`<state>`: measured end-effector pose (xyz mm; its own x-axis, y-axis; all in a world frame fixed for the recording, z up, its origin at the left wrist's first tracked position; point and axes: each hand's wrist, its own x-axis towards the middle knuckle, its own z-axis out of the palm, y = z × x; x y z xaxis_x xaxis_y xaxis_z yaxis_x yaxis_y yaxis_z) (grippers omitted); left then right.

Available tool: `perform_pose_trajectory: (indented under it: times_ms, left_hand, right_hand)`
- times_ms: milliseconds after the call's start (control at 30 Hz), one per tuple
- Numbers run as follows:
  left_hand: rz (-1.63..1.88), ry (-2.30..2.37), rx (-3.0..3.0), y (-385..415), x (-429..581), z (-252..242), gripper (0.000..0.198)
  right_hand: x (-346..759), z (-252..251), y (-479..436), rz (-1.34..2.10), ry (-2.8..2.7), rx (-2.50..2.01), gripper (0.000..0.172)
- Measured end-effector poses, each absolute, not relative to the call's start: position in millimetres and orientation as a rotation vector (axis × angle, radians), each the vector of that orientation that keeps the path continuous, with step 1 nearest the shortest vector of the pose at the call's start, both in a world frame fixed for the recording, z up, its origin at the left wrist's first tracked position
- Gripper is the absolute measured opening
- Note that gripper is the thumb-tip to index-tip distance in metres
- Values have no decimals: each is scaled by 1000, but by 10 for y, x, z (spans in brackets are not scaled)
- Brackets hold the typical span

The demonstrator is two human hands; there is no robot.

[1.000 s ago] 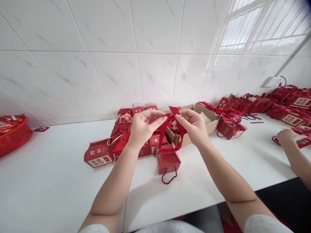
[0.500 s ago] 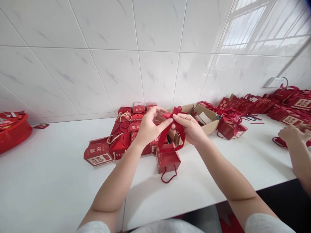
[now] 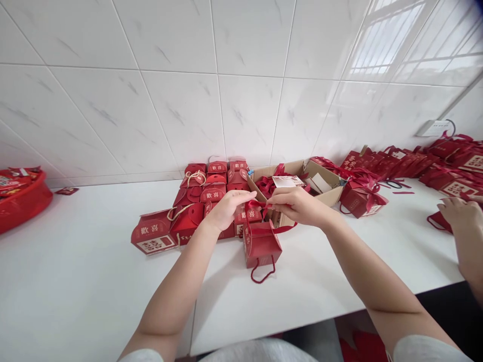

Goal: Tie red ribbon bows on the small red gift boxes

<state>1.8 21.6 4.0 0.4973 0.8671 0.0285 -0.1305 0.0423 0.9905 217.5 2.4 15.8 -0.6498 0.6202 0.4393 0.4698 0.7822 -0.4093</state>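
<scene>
A small red gift box (image 3: 263, 246) stands on the white table in front of me, its dark red cord handle hanging down the near side. Over its top runs a red ribbon (image 3: 286, 229). My left hand (image 3: 231, 207) pinches the ribbon just above the box, thumb and fingers together. On the other side my right hand (image 3: 296, 203) also grips the ribbon between thumb and fingertips. The ribbon is drawn between both hands. Part of the knot area is hidden by the fingers.
Behind the hands is a cardboard box (image 3: 327, 196) with ribbons and cards. Several red gift boxes (image 3: 151, 232) cluster to the left. A red basin (image 3: 28, 208) of packets stands far left. At right, another person's hand (image 3: 458, 216) works by more red boxes (image 3: 364, 197).
Both hands have dropped lower, nearer the box, and moved slightly apart. The raised ribbon loop has flattened down. The cardboard box's contents now show more.
</scene>
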Motion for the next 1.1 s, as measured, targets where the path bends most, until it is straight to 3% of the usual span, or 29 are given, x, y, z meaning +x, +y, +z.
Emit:
perform_pose_trajectory:
  times_ms: [167,500,733,1100]
  left_hand:
    - [928,694,1385,197,20,-11,16]
    - [944,731,1857,68,31,-5,11]
    - [1156,832,2012,48,59,-10,13]
    - [1390,973,2056,2,-264,154,23]
  right_hand:
    - [2089,93,-43,135,-2375,-892,25]
    - [1977,-52,-70,220,-2073,-845,24]
    - [1951,-51,-81,315,-2017,-843,26]
    - [2116,-222,-145,900,-1261,-860,20]
